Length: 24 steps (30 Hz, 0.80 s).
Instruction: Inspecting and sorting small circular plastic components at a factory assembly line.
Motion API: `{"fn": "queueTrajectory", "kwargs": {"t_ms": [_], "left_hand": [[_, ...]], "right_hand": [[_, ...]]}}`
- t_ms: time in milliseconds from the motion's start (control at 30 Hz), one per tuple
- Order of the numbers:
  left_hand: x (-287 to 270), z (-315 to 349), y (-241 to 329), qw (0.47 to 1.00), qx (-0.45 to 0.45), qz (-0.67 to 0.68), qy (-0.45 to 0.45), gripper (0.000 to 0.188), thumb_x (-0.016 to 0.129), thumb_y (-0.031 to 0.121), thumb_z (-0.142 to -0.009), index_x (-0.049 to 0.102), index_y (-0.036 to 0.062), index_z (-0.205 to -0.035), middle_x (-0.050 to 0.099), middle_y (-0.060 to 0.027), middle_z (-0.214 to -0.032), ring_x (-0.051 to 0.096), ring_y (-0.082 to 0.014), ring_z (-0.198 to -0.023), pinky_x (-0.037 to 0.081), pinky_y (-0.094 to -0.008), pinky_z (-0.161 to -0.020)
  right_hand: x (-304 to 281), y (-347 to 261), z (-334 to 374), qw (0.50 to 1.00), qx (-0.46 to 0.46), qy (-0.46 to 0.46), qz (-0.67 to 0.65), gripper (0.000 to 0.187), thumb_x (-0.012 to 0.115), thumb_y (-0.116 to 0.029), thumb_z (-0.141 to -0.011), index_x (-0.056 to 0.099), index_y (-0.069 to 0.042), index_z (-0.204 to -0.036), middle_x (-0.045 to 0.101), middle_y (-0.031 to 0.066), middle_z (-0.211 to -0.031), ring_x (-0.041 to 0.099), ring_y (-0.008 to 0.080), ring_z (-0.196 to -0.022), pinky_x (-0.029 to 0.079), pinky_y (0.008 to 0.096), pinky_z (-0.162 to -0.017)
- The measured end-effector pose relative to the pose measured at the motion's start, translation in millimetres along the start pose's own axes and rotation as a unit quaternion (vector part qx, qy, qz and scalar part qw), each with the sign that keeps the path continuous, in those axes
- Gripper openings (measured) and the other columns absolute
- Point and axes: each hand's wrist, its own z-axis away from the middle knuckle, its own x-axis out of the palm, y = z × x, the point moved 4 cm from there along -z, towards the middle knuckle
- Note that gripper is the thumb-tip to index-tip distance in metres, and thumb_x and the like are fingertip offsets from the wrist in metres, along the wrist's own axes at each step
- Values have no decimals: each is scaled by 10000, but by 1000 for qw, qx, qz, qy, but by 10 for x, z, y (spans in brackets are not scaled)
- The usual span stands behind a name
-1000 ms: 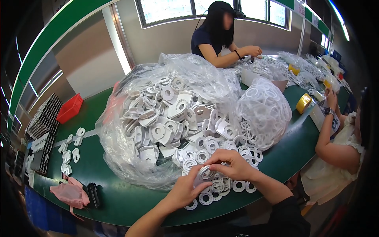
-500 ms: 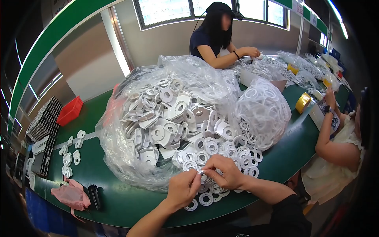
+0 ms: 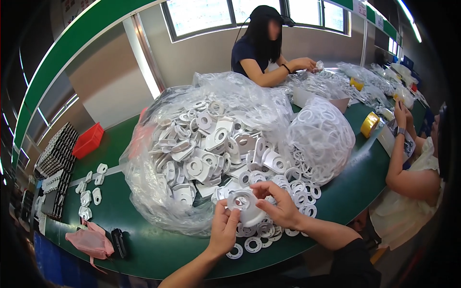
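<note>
Between thumb and fingers, my left hand grips a white plastic plate with a round hole, tilted up so its ringed face shows. My right hand is at the plate's right edge, thumb and index finger spread apart. Whether its thumb touches the rim I cannot tell. Below and beyond the hands lie many loose flat white rings. A large clear plastic bag lies open just past them, full of similar white plates.
A tied clear bag of white rings stands right of the open bag. Several white plates, a red bin, stacked trays and a pink pouch are at left. Two co-workers work across and to the right; yellow tape lies near one.
My hands were pinched together over a small piece edge-on; now the plate faces up in my left hand. My right hand's fingers have spread apart. The view has shifted slightly.
</note>
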Motion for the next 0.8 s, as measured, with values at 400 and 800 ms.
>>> {"fn": "queueTrajectory", "kwargs": {"t_ms": [400, 800], "left_hand": [[-40, 65, 11, 993, 21, -72, -94, 290, 385, 253, -965, 515, 22, -1083, 554, -43, -917, 508, -119, -825, 403, -248, -753], [35, 6, 267, 899, 112, -420, -52, 167, 465, 135, -890, 497, 8, -787, 513, -187, -701, 504, -366, -646, 375, -408, -554]], "right_hand": [[-21, -87, 25, 995, -2, -60, 75, 120, 576, -71, -858, 618, 10, -936, 624, 60, -808, 559, 89, -664, 438, 213, -598], [-14, -123, -10, 983, -65, -72, 153, 122, 631, -79, -808, 662, -24, -912, 657, 113, -786, 634, 193, -672, 470, 258, -589]]}}
